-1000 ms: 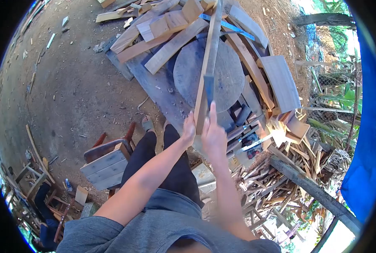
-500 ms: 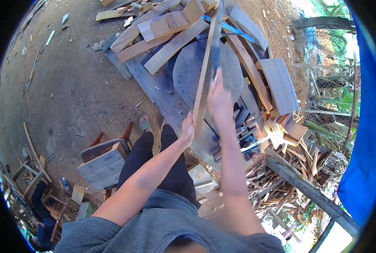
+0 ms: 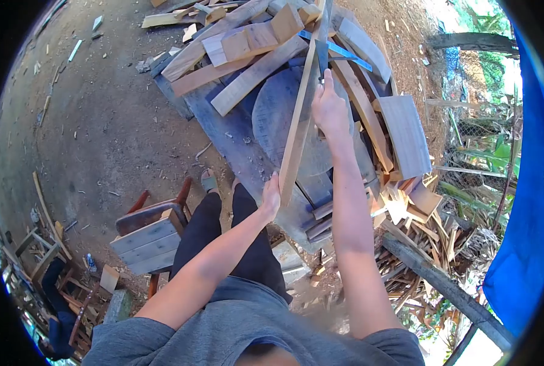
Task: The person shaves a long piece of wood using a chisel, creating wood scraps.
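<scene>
My left hand (image 3: pixel 271 196) is closed on the near end of a long wooden strip (image 3: pixel 296 143), which slants up and away from me over the round wooden block (image 3: pixel 278 113). In my right hand (image 3: pixel 331 110) is the handle of a bladed tool that looks like a machete, its grey steel blade (image 3: pixel 322 53) lying along the right side of the strip. How far the blade reaches beyond there is hard to make out. A blue ruler-like strip (image 3: pixel 351 56) lies behind the blade among the wood.
Wood blocks (image 3: pixel 247 43) and boards pile up around the worktable (image 3: pixel 217 137). A wide board (image 3: pixel 404 131) leans at the right, above split offcuts (image 3: pixel 400 207). A chair (image 3: pixel 153 232) stands left of my legs. A blue tarp (image 3: pixel 522 256) hangs at the far right.
My right hand has moved up and away from me along the strip with the blade, slightly rightward. My left hand keeps its hold at the strip's near end.
</scene>
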{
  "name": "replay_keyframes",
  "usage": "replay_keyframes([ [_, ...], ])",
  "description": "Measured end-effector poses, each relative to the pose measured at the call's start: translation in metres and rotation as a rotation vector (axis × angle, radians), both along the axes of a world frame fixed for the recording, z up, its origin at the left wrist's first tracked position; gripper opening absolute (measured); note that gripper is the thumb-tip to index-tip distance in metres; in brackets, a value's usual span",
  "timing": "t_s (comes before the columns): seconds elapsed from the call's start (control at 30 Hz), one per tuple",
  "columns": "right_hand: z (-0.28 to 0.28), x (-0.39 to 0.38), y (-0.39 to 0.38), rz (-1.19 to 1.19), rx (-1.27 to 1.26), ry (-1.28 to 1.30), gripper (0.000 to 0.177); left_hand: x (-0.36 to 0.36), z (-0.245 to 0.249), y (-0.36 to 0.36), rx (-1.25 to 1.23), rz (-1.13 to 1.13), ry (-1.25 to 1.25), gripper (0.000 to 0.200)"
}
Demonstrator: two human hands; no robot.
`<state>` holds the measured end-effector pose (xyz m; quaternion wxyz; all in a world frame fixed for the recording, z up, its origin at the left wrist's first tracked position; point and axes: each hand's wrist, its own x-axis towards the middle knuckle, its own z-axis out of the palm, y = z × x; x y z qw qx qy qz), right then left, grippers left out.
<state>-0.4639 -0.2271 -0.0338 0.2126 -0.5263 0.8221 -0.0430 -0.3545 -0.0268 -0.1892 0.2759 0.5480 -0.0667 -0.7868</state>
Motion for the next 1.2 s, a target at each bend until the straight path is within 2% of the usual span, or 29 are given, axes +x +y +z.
replay_keyframes([
  [0.07, -0.002, -0.001, 0.009, 0.004, -0.022, 0.039, 0.056, -0.002, -0.005, 0.001, -0.033, -0.003, -0.019, 0.048],
  [0.13, 0.011, 0.015, 0.057, 0.014, 0.05, 0.001, 0.055, 0.0, 0.001, 0.0, -0.023, -0.014, 0.009, 0.049],
  [0.23, 0.014, 0.019, 0.069, 0.006, 0.093, -0.013, 0.055, -0.001, 0.004, 0.001, -0.027, -0.014, -0.025, 0.05],
  [0.37, -0.005, -0.015, -0.035, -0.067, 0.014, -0.066, 0.054, -0.004, 0.0, 0.002, -0.031, 0.024, -0.028, 0.05],
  [0.47, -0.001, -0.013, -0.04, -0.084, 0.039, -0.056, 0.054, 0.0, -0.002, 0.006, -0.018, -0.022, -0.06, 0.05],
  [0.6, 0.017, 0.019, 0.045, -0.023, 0.112, -0.039, 0.052, -0.003, 0.005, -0.001, -0.01, 0.007, -0.013, 0.05],
  [0.73, -0.005, -0.006, -0.007, -0.01, -0.014, -0.013, 0.052, 0.006, 0.023, -0.006, 0.072, -0.045, 0.033, 0.054],
  [0.77, -0.014, -0.016, -0.034, -0.001, -0.089, -0.014, 0.051, 0.004, 0.02, -0.006, 0.067, -0.044, 0.022, 0.054],
  [0.87, -0.017, -0.019, -0.053, -0.042, -0.113, -0.056, 0.051, 0.006, 0.009, -0.001, 0.062, -0.001, 0.03, 0.054],
  [1.0, 0.003, 0.028, 0.076, 0.002, 0.009, -0.038, 0.054, 0.002, 0.009, 0.001, 0.053, -0.006, 0.029, 0.053],
  [1.1, 0.016, 0.059, 0.177, 0.014, 0.055, -0.133, 0.059, 0.0, 0.017, -0.003, 0.009, 0.018, 0.045, 0.053],
  [1.13, 0.018, 0.061, 0.179, 0.014, 0.054, -0.129, 0.059, 0.0, 0.019, -0.005, -0.037, 0.043, 0.053, 0.054],
  [1.2, 0.026, 0.065, 0.184, 0.022, 0.167, -0.081, 0.059, 0.0, 0.016, -0.011, 0.022, 0.04, 0.077, 0.052],
])
